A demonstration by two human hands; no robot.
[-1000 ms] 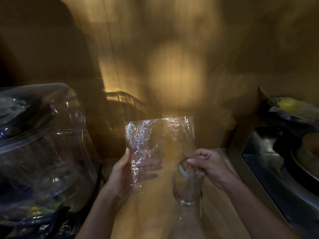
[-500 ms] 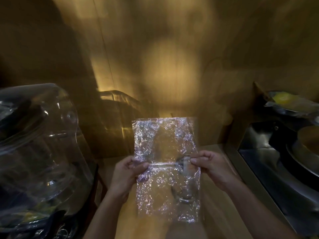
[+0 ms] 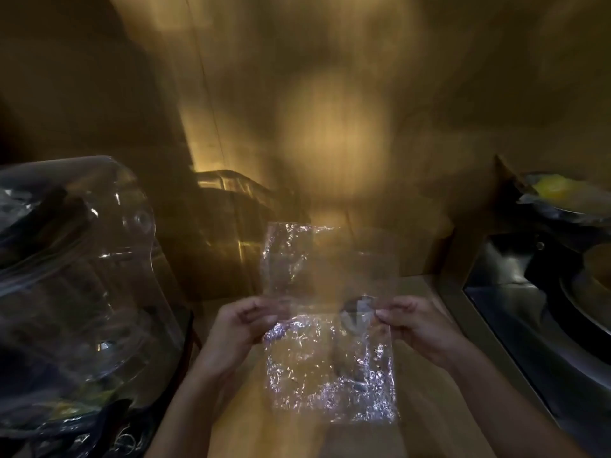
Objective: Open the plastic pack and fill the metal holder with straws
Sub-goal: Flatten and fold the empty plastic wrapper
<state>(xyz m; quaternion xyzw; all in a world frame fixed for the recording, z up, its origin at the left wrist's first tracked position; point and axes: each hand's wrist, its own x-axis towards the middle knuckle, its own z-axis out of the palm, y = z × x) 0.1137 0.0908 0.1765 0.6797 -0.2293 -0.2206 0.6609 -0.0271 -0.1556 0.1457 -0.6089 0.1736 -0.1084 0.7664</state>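
A clear, crinkled plastic pack hangs flat and upright in the lower middle of the frame, above a wooden worktop. Its lower half glitters with creases; its upper half is almost see-through and blurred. No straws can be made out in it. The left hand pinches its left edge about halfway up, thumb and fingers closed on the film. The right hand pinches the right edge at the same height, its grip also closed on the film. Seen through the pack, just left of the right fingertips, is a round shiny holder standing on the worktop; what is in it cannot be told.

At the left of the frame a big clear plastic dome covers dark, unclear things. Behind the pack, centre left, sits a dark box with a glinting rim. At the right edge a steel basin is sunk beside the worktop, with a round pan in it. In the upper right a bowl holds something yellow under plastic film
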